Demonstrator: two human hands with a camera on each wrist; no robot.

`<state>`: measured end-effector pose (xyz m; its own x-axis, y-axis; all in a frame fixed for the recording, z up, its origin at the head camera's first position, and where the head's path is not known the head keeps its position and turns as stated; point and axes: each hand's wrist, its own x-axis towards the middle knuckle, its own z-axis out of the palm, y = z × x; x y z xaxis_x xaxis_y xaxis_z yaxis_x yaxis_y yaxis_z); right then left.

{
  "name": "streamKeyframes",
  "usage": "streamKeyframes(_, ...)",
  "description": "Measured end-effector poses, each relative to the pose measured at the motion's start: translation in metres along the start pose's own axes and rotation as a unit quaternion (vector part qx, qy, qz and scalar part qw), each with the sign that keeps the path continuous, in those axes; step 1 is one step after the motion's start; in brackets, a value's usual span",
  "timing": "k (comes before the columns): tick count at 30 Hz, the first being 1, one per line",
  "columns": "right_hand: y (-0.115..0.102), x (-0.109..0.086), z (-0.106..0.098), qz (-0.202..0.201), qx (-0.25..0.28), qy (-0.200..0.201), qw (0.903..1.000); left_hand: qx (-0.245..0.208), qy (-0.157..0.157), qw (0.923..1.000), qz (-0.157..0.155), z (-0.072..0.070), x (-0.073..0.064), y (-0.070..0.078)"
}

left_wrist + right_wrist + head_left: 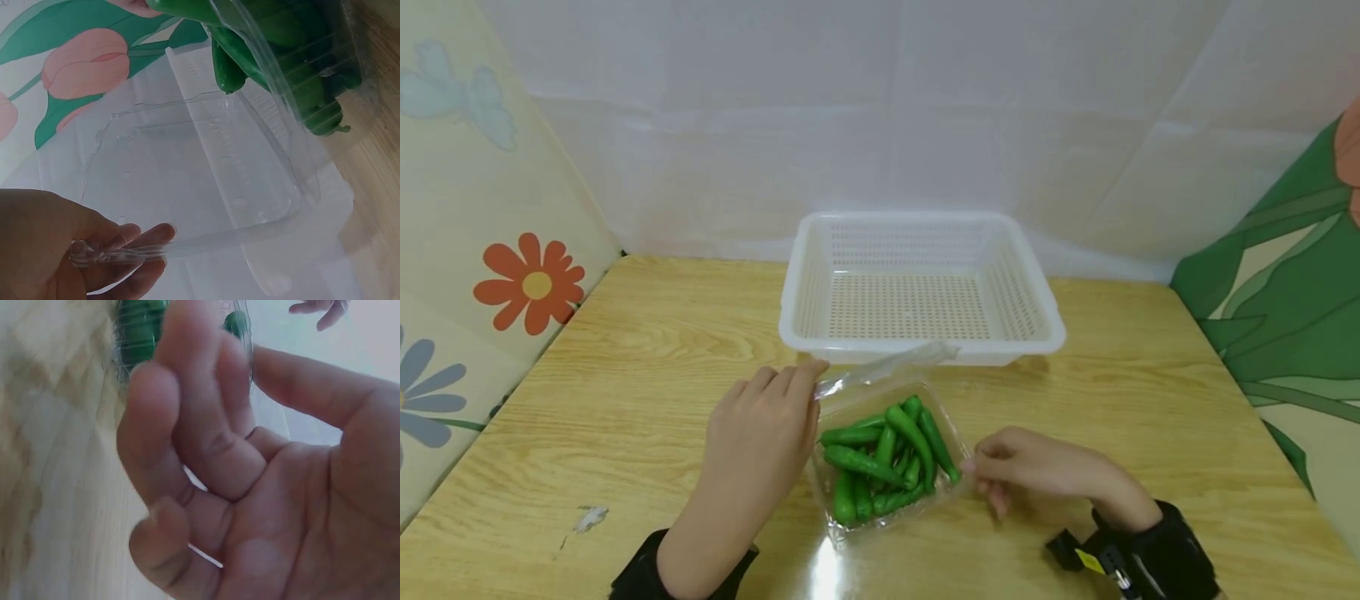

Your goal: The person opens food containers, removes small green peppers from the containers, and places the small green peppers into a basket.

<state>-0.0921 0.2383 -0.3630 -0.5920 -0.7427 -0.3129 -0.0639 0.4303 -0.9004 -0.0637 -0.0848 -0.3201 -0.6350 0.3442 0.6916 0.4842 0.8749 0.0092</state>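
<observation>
A clear plastic box [952, 427] with several green chili peppers [883, 458] lies on the table in the head view. Its hinged lid [181, 169] stands raised along the far side, seen edge-on from above. My left hand [763, 429] pinches the lid's edge between thumb and fingers, as the left wrist view shows close up. At the box's right side, my right hand [1033, 462] pinches the rim between thumb and forefinger, its other fingers loosely bent. Those fingers partly hide the box in the right wrist view.
A white slotted plastic basket [917, 345] stands right behind the box, against a white sheet [715, 167]. Flower-printed panels [535, 287] border the wooden table [647, 400] at left and right. A small worn patch [591, 518] marks the table at front left.
</observation>
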Motion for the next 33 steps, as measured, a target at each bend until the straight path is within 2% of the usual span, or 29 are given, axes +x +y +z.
streamKeyframes(6,0.000,-0.001,-0.005,-0.007,0.007,0.001,1.0000,-0.029,0.012,0.9995,0.000,0.001,-0.004,-0.002)
streamKeyframes(11,0.001,0.000,-0.008,-0.014,-0.006,0.035,0.9993,-0.051,0.008,0.9986,-0.004,-0.003,-0.007,-0.001)
streamKeyframes(18,0.008,0.004,-0.012,-0.003,-0.057,0.119,0.9913,-0.073,-0.041,0.9965,-0.006,-0.017,-0.020,0.010)
streamKeyframes(22,0.010,0.010,-0.013,0.029,-0.069,0.188,0.9793,-0.077,-0.037,0.9963,-0.003,-0.023,-0.024,0.018)
streamKeyframes(24,0.010,0.011,-0.013,0.038,-0.076,0.206,0.9749,-0.087,-0.037,0.9955,-0.001,-0.026,-0.026,0.021)
streamKeyframes(26,0.010,0.010,-0.014,0.041,-0.079,0.191,0.9775,-0.098,-0.037,0.9945,0.003,-0.029,-0.026,0.024)
streamKeyframes(31,0.010,0.002,-0.016,0.011,-0.070,0.084,0.9940,-0.109,-0.030,0.9936,0.008,-0.033,-0.029,0.028)
streamKeyframes(33,0.011,0.002,-0.016,0.005,-0.054,0.072,0.9959,-0.102,-0.029,0.9944,0.008,-0.035,-0.030,0.029)
